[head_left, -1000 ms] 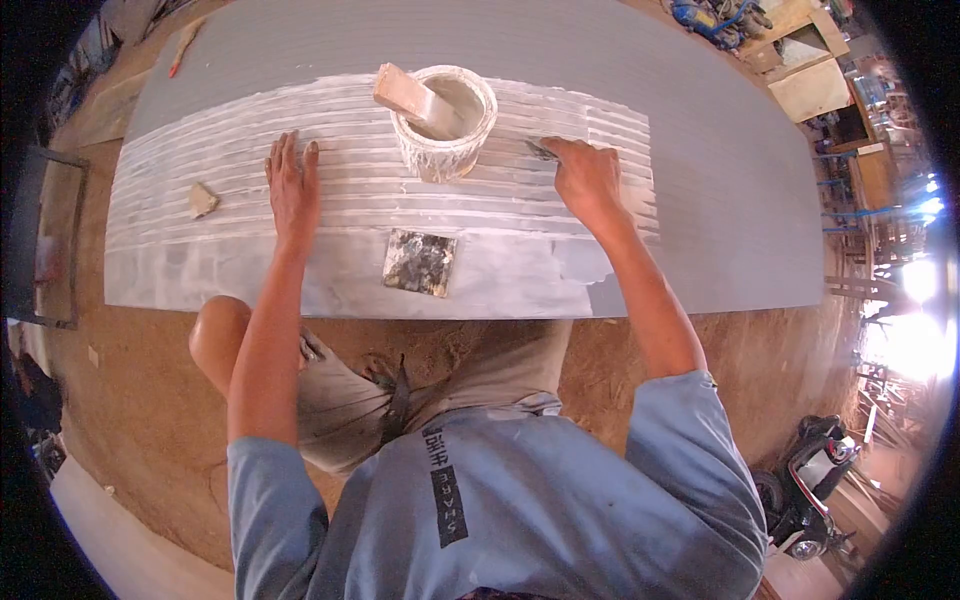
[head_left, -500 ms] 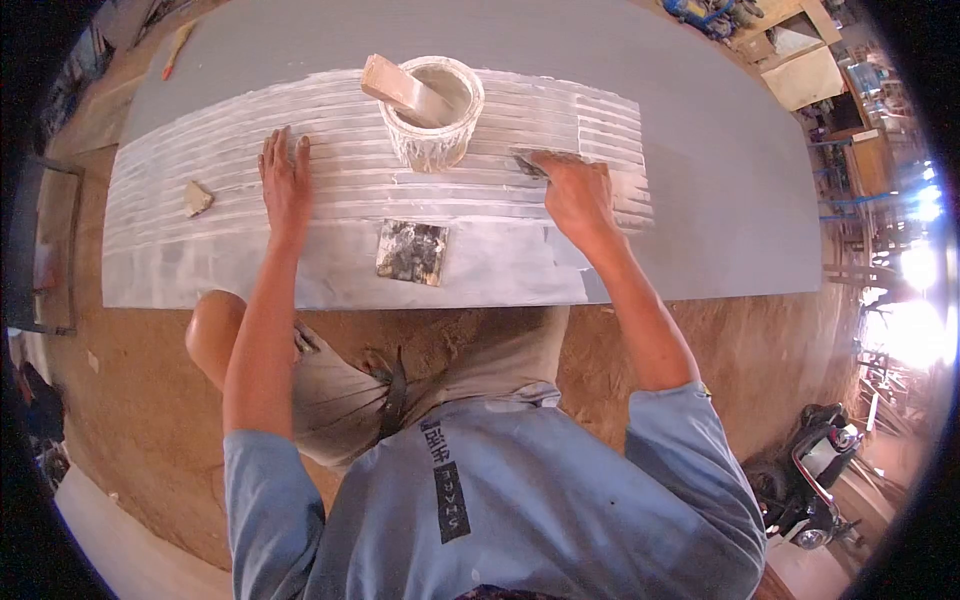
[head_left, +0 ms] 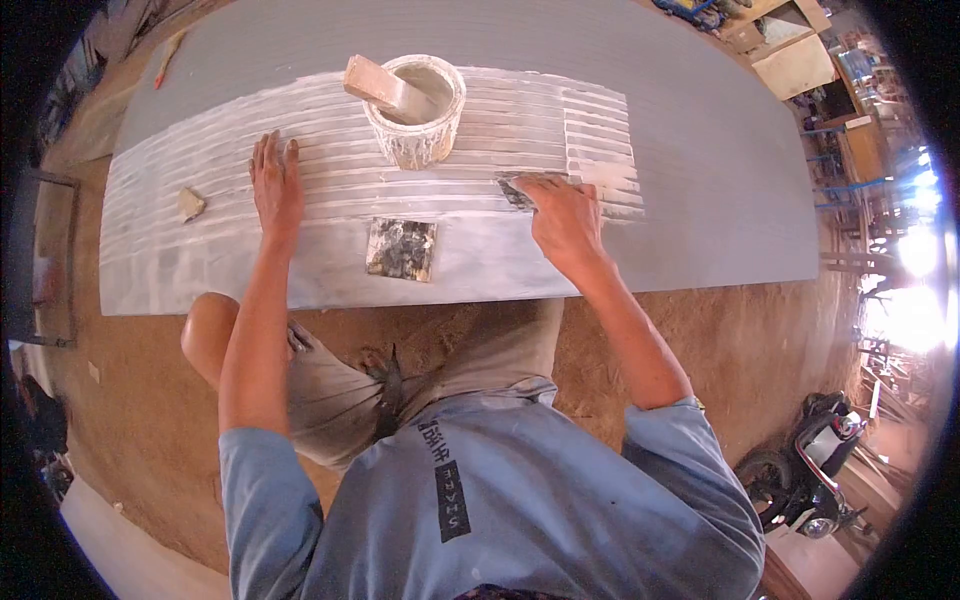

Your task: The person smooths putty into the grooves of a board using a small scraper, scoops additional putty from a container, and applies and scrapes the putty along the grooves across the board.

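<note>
My left hand (head_left: 277, 190) lies flat on the large grey panel (head_left: 720, 200), its fingers stretched out and holding nothing. In my right hand (head_left: 565, 222) is a flat, smeared putty scraper (head_left: 515, 190), pressed on the panel; my fingers hide part of it. White putty stripes (head_left: 340, 165) run across the panel under both hands. Between the hands stands a putty-caked bucket (head_left: 415, 145), with a wooden-looking paddle (head_left: 385, 88) leaning out of it. Nearer to me lies a stained square plate (head_left: 401, 249).
A small pale chunk (head_left: 191, 205) lies left of my left hand. A red-tipped tool (head_left: 167, 60) rests at the far left corner. Beyond the panel's right end are shelving (head_left: 850, 130) and, lower right, a parked motorcycle (head_left: 805, 465).
My right hand has drawn the scraper toward me over the stripes, and its wrist has come nearer. The whole view has shifted slightly. My left hand stays flat on the panel.
</note>
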{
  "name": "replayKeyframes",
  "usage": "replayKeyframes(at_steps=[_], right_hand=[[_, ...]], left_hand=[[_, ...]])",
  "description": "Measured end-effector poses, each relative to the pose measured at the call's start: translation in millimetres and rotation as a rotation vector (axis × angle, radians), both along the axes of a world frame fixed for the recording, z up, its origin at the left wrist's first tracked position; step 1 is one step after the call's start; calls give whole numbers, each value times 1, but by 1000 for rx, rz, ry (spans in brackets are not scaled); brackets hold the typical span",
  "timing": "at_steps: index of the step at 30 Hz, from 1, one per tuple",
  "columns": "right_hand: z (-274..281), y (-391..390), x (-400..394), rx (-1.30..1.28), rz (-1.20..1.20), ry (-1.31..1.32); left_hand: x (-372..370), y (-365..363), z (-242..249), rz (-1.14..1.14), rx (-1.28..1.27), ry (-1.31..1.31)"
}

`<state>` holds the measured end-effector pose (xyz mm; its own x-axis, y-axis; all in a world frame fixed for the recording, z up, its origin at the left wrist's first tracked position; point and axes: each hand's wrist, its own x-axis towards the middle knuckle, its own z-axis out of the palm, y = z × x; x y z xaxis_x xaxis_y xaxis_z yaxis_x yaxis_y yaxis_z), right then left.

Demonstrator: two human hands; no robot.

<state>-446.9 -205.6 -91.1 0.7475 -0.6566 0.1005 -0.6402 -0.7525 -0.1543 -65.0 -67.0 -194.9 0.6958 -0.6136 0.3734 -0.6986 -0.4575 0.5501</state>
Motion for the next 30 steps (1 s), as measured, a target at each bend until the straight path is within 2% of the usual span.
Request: replayKeyframes(at_steps=[3, 8, 12, 14, 21, 23, 24, 26, 27, 29, 30], right_hand=[[7, 10, -1, 40, -10, 21], [10, 21, -12, 67, -15, 85], [0, 34, -30, 1, 37, 28], [12, 40, -32, 115, 9, 87], [3, 65, -55, 50, -4, 83], [9, 72, -58, 122, -20, 105], [12, 75, -61, 117, -25, 102], [20, 78, -70, 102, 11, 128], [26, 69, -76, 92, 20, 120], [42, 40, -92, 428, -130, 8], [51, 23, -93, 370, -160, -54]], left_hand=[[3, 4, 1, -13, -28, 80], [13, 3, -19, -60, -40, -61], [1, 5, -4, -27, -41, 34], [3, 2, -4, -11, -19, 49], [0, 3, 0, -19, -19, 27], [-11, 3, 9, 28, -24, 89], [-2, 3, -2, 22, -29, 87], [27, 6, -36, -124, 17, -175], [21, 6, -29, -114, 9, -184], [-1, 6, -5, -26, -1, 21], [0, 7, 1, -9, -12, 8]])
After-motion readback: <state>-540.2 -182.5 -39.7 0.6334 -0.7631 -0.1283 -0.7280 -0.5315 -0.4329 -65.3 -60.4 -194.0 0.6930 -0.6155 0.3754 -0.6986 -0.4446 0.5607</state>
